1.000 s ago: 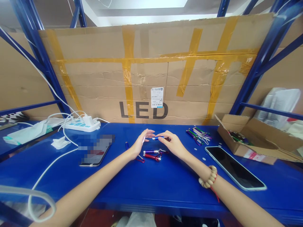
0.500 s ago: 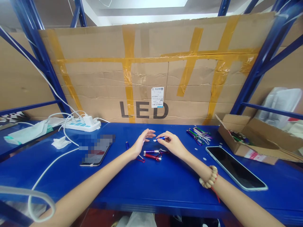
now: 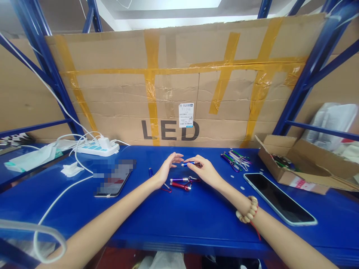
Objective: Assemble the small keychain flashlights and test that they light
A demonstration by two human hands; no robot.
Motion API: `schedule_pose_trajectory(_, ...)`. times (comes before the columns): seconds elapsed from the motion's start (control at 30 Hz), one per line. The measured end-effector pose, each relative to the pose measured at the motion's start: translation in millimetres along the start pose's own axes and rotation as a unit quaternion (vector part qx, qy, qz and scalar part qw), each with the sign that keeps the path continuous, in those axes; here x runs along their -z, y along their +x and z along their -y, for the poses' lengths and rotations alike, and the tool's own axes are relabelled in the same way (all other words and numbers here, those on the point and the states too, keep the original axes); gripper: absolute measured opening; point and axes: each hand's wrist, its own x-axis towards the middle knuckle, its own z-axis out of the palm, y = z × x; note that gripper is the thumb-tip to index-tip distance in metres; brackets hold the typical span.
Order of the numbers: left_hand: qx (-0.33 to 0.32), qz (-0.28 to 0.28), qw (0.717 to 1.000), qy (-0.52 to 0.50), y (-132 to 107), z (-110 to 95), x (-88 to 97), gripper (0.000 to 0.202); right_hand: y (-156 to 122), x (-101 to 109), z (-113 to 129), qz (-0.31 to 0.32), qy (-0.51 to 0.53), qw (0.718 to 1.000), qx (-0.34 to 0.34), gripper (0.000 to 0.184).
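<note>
My right hand [image 3: 204, 170] pinches a small blue keychain flashlight [image 3: 187, 163] above the blue table [image 3: 179, 216], its tip pointing left. My left hand [image 3: 167, 167] is held open just left of that tip, palm facing it, fingers spread, holding nothing. Below the hands lie a purple flashlight [image 3: 179, 179] and a red flashlight [image 3: 181, 185] with clips. A further blue flashlight [image 3: 150, 172] lies left of my left wrist. A beaded bracelet [image 3: 246, 211] is on my right wrist.
A pile of coloured flashlights [image 3: 235, 158] lies at the right, beside an open cardboard box [image 3: 297, 164]. A dark phone [image 3: 279, 203] lies near my right forearm, another phone [image 3: 112, 183] at the left. A white power strip [image 3: 97, 148] with cables sits back left. A taped cardboard sheet [image 3: 179, 86] stands behind.
The light cast on my left palm one second ago is gone. The right hand dipped the blue flashlight slightly, then levelled it again. Both hands stay in place.
</note>
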Motion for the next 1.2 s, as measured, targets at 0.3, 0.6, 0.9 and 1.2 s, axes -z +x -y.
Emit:
schedule_pose_trajectory(0.3, -0.002, -0.006, 1.000, 0.011, 0.9, 0.9, 0.8, 0.047, 0.1, 0.0, -1.3, 0.008, 0.002, 1.000, 0.003, 0.026)
schedule_pose_trajectory(0.6, -0.003, -0.019, 0.999, 0.035, 1.2, 0.8, 1.1, 0.048, 0.4, 0.6, -3.2, -0.001, 0.009, 1.000, 0.008, 0.026)
schedule_pose_trajectory(0.9, -0.044, -0.067, 0.968, 0.239, 1.2, -9.4, 15.5, 0.036, 0.6, 4.7, -2.3, -0.004, -0.081, 0.997, -0.002, 0.030)
schedule_pose_trajectory(1.2, 0.040, -0.205, 0.890, 0.406, 10.7, -14.5, 71.1, 0.033, 5.0, 45.6, -31.5, -0.022, -0.340, 0.925, -0.167, 0.015)
